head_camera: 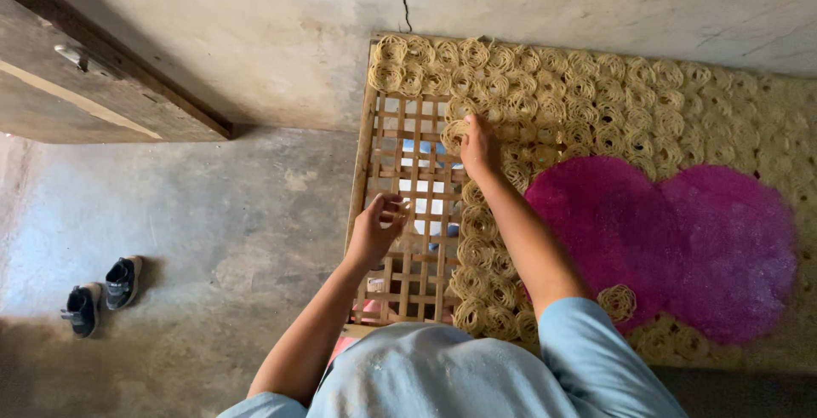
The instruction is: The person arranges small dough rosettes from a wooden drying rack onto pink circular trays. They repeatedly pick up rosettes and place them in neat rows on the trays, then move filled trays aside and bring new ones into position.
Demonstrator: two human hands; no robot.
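Two hands at a bamboo lattice tray [387, 141] of coiled noodle nests.
The right hand [479, 147] presses down, fingers closed on a noodle nest [454, 134] at the edge of the filled rows; the left hand [375, 229] rests half-curled on bare lattice nearby, holding nothing visible. Two pink noodle mounds [672, 239] lie to the right.

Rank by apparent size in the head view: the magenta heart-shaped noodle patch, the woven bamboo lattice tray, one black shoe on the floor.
1. woven bamboo lattice tray
2. magenta heart-shaped noodle patch
3. black shoe, though it lies farther from the camera.
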